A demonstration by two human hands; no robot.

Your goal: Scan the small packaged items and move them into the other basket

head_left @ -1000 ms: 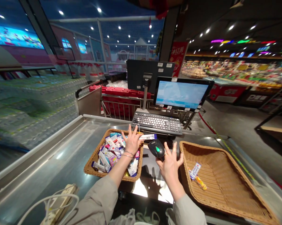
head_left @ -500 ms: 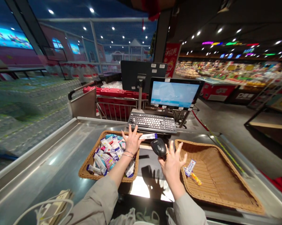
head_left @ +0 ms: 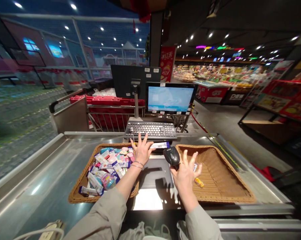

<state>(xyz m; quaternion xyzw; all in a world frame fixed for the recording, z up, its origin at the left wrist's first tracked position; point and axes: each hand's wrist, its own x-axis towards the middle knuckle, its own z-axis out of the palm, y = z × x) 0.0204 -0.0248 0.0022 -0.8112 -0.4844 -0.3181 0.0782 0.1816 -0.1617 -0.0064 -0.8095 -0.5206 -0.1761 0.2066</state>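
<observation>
Currently, the person's bare left hand [head_left: 141,150] is released: palm down, fingers spread, it hovers over the far rim of the left basket, just short of the keyboard. A white-and-blue flat packet [head_left: 160,145] lies just beside its fingertips, on the far rim of that basket.

The right hand [head_left: 185,176] appears to grasp the black handheld barcode scanner [head_left: 171,156] at its lower end, with the fingers fanned outward; the scanner's head stands above the hand, and the exact grip is partly hidden.

The woven tan wicker basket on the left [head_left: 76,196] is heaped with small wrapped packets [head_left: 107,166] in white, blue and pink. The woven tan wicker basket on the right [head_left: 222,196] holds a yellow-orange stick packet [head_left: 199,182] and, partly behind the right hand, a white-and-blue packet [head_left: 195,167]. The rest of its floor shows bare weave.

Both baskets stand on a brushed stainless-steel checkout counter [head_left: 40,166], well apart from a grey wired keyboard [head_left: 150,130]. Beyond it stands a black-framed checkout monitor [head_left: 170,98].
</observation>
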